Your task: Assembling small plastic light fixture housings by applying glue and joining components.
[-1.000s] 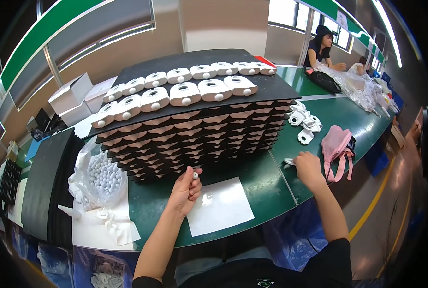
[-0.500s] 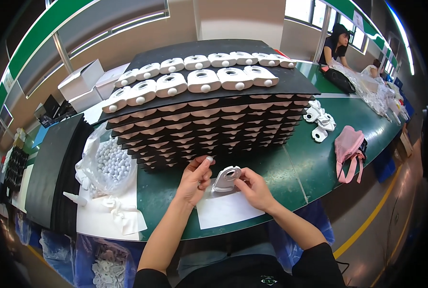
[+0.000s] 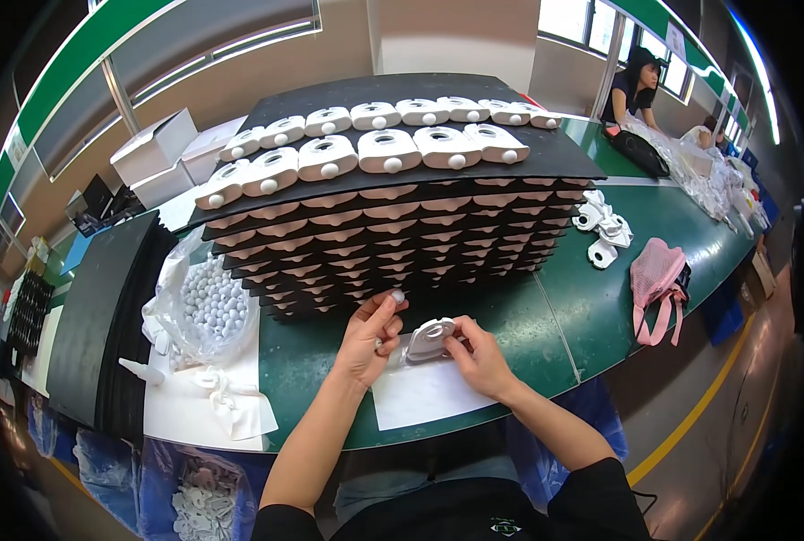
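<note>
Left hand point(image 3: 364, 341) pinches round white ball point(image 3: 397, 296) at grip tip. Right hand point(image 3: 483, 361) pinches white, holed plate point(image 3: 426, 346) along right edge.

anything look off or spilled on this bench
No spill shows. What stands out is the loose white parts right of the black stack: they lie jumbled and overlapping, while the parts on top are lined up in rows.
</note>
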`<state>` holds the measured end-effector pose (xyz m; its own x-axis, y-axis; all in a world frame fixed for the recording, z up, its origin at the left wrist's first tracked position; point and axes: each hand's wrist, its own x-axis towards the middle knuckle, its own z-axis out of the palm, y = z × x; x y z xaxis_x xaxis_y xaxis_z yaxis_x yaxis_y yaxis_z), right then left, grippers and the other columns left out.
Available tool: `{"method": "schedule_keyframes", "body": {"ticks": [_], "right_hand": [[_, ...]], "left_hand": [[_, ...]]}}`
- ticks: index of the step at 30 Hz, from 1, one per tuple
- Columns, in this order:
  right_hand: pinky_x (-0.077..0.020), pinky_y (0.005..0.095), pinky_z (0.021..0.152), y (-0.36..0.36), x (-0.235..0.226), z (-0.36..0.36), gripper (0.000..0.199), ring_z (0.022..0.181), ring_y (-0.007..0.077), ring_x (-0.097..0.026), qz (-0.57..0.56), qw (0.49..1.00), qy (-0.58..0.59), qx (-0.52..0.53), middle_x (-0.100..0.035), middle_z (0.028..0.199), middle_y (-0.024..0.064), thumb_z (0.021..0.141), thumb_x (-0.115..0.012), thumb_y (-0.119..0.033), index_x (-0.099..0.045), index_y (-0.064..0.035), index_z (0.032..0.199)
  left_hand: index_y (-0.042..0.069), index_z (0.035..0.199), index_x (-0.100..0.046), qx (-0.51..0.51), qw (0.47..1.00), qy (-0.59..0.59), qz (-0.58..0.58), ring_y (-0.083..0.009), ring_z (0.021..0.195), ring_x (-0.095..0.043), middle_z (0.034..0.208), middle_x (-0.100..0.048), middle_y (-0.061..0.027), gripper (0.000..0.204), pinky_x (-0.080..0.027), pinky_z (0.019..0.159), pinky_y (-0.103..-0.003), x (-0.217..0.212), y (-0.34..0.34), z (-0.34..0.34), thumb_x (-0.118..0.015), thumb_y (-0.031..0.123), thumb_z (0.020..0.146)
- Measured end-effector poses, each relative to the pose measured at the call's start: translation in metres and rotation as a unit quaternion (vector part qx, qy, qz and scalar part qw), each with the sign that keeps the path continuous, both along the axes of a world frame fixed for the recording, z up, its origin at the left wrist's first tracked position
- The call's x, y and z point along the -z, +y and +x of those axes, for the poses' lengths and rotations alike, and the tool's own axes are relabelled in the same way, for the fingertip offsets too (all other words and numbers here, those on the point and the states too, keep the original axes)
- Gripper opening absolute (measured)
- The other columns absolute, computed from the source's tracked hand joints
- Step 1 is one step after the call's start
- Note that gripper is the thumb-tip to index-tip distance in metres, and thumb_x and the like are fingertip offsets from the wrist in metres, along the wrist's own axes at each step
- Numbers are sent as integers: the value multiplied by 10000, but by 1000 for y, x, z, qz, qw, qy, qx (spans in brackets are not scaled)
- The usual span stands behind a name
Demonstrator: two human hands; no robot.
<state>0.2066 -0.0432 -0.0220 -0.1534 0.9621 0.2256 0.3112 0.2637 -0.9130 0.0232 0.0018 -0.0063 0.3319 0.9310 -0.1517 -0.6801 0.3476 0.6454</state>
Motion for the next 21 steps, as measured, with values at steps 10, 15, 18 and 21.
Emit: {"method": "schedule_keyframes", "body": {"ticks": [10,15,18,21], "right_hand": [[-417,290,593,-3,-4,-8,119,678,215,-526,142,985,-98,-7,-531,774,100,792,-520,-4,-518,-6,911],[-441,246,651,3,-3,5,95,779,107,-529,-80,978,193,-26,-537,874,25,881,-458,-62,-477,-47,973],[-446,276,757,8,0,10,152,891,124,-527,-97,929,356,-33,-545,981,48,904,-430,-99,-467,-48,1043],[-405,319,834,8,-5,14,203,979,148,-499,-167,871,460,-47,-527,1060,44,911,-440,-167,-449,-80,1094]], "left_hand": [[64,1072,-548,-6,1000,17,4,-41,576,-391,947,-567,-43,275,-241,387,-139,-3,0,2,-603,111,807],[61,1069,-548,3,998,45,36,-36,573,-400,978,-574,-52,266,-244,391,-136,-3,-2,4,-591,95,809],[63,1057,-551,21,994,84,60,-32,564,-404,973,-582,-49,246,-247,400,-135,-5,-4,6,-581,111,818],[65,1051,-552,55,991,113,56,-24,564,-403,938,-593,-29,239,-258,417,-137,-11,-8,8,-579,140,825]]}}
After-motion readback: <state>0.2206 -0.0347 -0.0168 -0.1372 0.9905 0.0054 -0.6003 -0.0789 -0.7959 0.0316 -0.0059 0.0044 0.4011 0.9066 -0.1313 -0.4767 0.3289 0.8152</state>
